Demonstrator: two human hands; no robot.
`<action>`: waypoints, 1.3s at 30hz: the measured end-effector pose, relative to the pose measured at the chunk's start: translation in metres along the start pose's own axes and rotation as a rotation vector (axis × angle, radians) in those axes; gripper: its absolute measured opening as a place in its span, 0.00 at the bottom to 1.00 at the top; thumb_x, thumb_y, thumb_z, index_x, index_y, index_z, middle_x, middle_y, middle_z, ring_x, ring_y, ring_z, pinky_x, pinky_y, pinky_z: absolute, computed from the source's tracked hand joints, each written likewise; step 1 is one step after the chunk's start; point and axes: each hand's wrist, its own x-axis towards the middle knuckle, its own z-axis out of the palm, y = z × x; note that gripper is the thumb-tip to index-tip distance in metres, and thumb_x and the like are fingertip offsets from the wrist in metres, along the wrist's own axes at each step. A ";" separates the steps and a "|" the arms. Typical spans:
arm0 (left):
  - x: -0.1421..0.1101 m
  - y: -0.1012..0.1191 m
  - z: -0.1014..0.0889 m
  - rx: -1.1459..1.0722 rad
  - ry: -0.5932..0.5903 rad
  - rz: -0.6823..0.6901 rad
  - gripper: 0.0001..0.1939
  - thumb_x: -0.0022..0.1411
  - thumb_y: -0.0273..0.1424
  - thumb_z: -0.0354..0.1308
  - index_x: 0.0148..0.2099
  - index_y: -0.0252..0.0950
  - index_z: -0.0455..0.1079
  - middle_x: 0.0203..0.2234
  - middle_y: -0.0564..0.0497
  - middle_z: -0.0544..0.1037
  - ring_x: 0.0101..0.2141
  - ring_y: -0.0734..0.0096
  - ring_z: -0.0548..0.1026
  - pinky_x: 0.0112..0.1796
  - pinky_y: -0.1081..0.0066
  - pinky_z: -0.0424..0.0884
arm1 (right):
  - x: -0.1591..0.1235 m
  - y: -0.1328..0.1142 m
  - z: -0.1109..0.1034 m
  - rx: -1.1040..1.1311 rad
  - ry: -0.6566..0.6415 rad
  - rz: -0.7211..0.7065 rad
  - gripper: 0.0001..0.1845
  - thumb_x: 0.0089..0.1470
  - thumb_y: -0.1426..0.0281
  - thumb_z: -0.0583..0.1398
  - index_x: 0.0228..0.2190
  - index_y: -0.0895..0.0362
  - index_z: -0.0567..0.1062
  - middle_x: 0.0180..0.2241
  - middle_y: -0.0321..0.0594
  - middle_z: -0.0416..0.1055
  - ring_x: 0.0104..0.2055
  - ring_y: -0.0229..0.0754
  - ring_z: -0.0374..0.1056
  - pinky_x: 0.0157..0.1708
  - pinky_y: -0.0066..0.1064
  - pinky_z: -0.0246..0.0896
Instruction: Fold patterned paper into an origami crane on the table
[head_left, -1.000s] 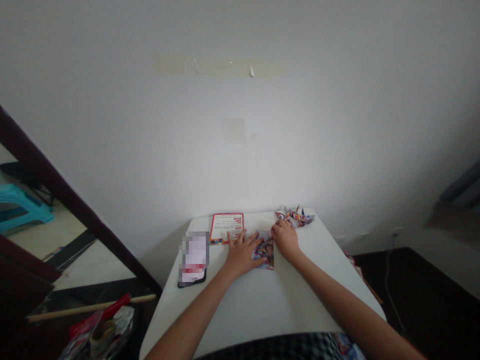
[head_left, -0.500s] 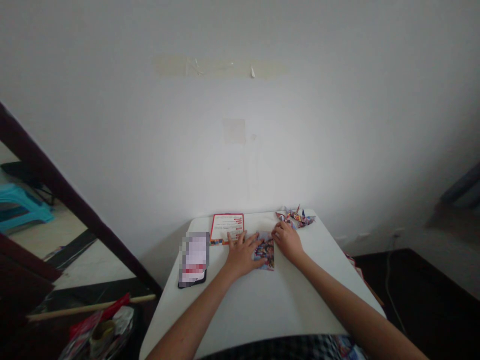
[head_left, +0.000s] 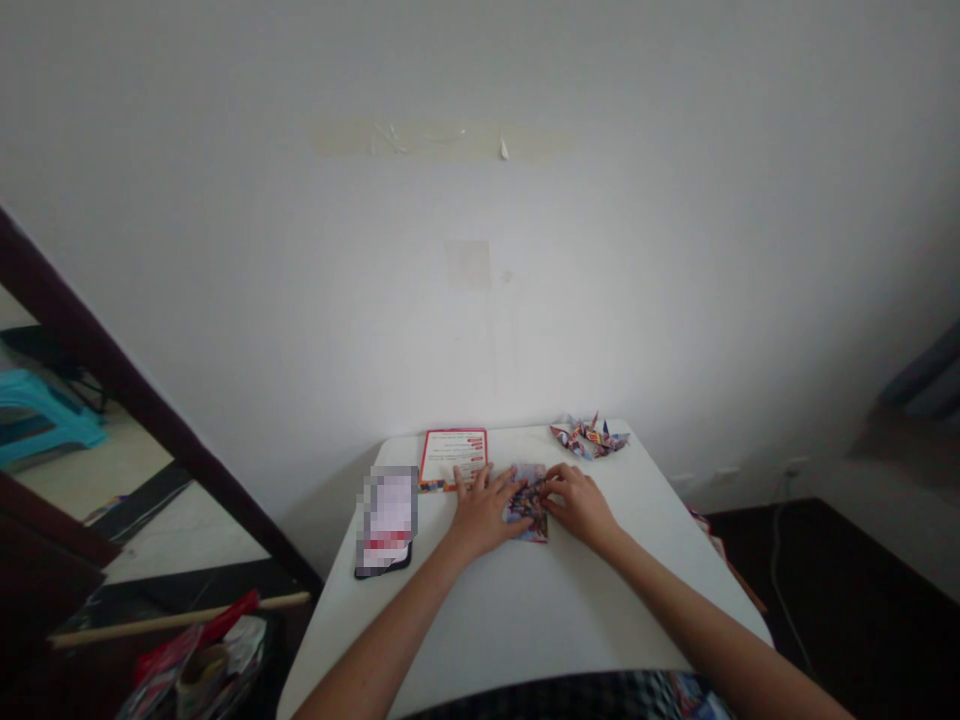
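One white table (head_left: 517, 620) extends towards 6 o'clock. At clock centre (12 = wall side), one printed paper (head_left: 531, 500) lies on it between two hands. Left hand (head_left: 486, 515): spread, palm down, over the paper's 9 o'clock side, not gripping. Right hand (head_left: 577, 505): fingers curled at the 3 o'clock edge; whether they pinch it, cannot tell. Handling, judged: light, thin, creases readily, tears if tugged, may slide on the smooth top; best steadied flat at 9 and held by the edge at 3. One phone (head_left: 386, 520) at 9. Farther: one red-edged card (head_left: 454, 450) at 10; folded paper pieces (head_left: 590, 437) at 1 to 2 (at least two; exact count unclear).
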 end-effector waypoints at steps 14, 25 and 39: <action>0.003 -0.001 0.002 0.025 0.030 -0.016 0.33 0.60 0.59 0.46 0.64 0.58 0.59 0.66 0.57 0.60 0.66 0.42 0.48 0.54 0.27 0.17 | -0.006 0.000 0.002 0.021 0.022 -0.029 0.08 0.58 0.64 0.61 0.39 0.45 0.79 0.48 0.38 0.69 0.49 0.44 0.64 0.50 0.36 0.58; 0.029 -0.014 -0.002 0.059 0.055 -0.055 0.32 0.60 0.58 0.46 0.63 0.57 0.61 0.65 0.55 0.62 0.66 0.40 0.48 0.53 0.25 0.17 | 0.028 0.005 0.006 -0.020 0.052 -0.022 0.09 0.57 0.63 0.61 0.40 0.46 0.80 0.47 0.40 0.70 0.51 0.45 0.64 0.52 0.35 0.58; 0.028 -0.016 0.004 0.057 0.054 -0.079 0.32 0.60 0.59 0.46 0.64 0.59 0.59 0.66 0.56 0.60 0.66 0.41 0.48 0.54 0.26 0.17 | 0.002 0.007 0.004 0.011 0.001 -0.055 0.12 0.56 0.60 0.61 0.44 0.43 0.78 0.48 0.39 0.70 0.50 0.44 0.64 0.51 0.36 0.59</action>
